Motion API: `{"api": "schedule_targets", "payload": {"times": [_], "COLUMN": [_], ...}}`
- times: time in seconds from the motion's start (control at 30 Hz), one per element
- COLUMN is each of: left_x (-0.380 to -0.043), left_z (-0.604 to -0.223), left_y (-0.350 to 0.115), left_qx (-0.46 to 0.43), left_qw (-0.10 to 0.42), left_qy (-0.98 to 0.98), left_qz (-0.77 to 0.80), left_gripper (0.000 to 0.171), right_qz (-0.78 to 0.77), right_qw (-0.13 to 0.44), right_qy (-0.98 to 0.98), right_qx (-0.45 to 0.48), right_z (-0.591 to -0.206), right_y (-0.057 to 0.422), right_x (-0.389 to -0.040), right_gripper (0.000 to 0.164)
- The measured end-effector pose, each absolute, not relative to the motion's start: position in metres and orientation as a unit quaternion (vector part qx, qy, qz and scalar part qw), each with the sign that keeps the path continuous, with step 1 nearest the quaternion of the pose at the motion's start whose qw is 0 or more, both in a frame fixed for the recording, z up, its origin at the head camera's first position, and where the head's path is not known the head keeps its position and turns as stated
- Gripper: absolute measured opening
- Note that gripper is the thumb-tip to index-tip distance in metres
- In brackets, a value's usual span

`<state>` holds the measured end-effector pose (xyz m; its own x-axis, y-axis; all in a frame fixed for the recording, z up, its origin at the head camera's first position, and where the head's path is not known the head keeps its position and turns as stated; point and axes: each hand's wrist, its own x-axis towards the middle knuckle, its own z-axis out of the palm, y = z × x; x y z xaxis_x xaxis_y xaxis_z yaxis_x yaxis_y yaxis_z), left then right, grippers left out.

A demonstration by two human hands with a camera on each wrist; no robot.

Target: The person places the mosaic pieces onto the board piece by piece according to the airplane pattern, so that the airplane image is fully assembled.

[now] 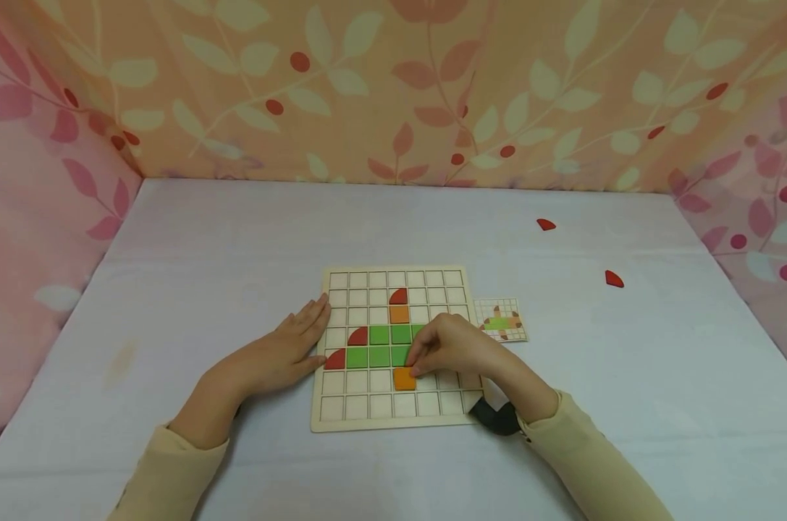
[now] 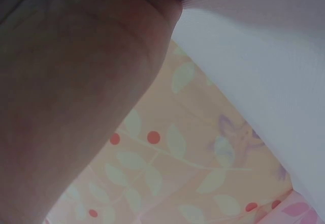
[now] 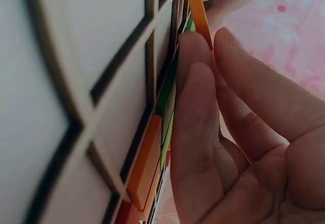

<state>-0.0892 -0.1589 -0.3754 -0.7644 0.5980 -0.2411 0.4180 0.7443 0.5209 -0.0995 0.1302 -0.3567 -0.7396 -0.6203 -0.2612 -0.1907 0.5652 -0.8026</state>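
A pale wooden grid board (image 1: 381, 405) lies on the white table. My left hand (image 1: 282, 354) rests along its left edge with the fingers extended; in the left wrist view only the wrist and the base of the palm (image 2: 76, 82) show. Over the lower middle of the board, my right hand (image 1: 455, 347) pinches an orange square tile (image 1: 404, 378) by its right corner. That tile looks tilted in the right wrist view. Green square tiles (image 1: 379, 356) fill two rows, with red quarter-round tiles (image 1: 335, 359) at their left ends. Another orange square (image 1: 400, 314) sits above them, topped by a red quarter-round.
A small pattern card (image 1: 513, 331) lies against the board's right side, partly behind my right hand. Two loose red quarter-round tiles (image 1: 546, 224) lie farther right. More orange tiles (image 3: 144, 163) show on the board beneath my right hand. Floral cloth walls (image 1: 393, 94) border the table.
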Motion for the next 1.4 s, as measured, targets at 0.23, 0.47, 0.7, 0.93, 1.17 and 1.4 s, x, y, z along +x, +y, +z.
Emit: {"api": "schedule_targets", "payload": {"times": [0.23,0.47,0.7,0.93,1.17,1.4], "left_x": [-0.089,-0.090,-0.089,-0.087,-0.085,-0.087], "left_z": [-0.377,-0.377,-0.376,-0.373,-0.372,-0.374], "left_y": [-0.159,-0.160,-0.160,-0.159,-0.162,-0.159], "left_qx": [0.278,0.281,0.277,0.274,0.271,0.279], "left_qw": [0.199,0.197,0.199,0.205,0.206,0.196], "left_qy": [0.913,0.912,0.913,0.912,0.914,0.915], "left_qz": [0.225,0.225,0.223,0.226,0.222,0.217], "left_gripper": [0.072,0.071,0.072,0.071,0.071,0.070], "right_qz": [-0.400,-0.399,-0.398,-0.433,-0.454,-0.446], "right_qw": [0.276,0.277,0.277,0.276,0.237,0.184], "right_qy": [0.841,0.839,0.839,0.826,0.847,0.871], "right_qx": [-0.240,-0.248,-0.247,-0.231,-0.141,-0.093], "right_z": [-0.355,-0.355,-0.355,-0.352,-0.339,-0.338], "right_y": [0.130,0.129,0.130,0.146,0.181,0.226], "right_x": [-0.098,-0.098,-0.100,-0.109,-0.125,-0.138], "right_gripper": [0.004,0.006,0.006,0.008,0.015,0.023]}}
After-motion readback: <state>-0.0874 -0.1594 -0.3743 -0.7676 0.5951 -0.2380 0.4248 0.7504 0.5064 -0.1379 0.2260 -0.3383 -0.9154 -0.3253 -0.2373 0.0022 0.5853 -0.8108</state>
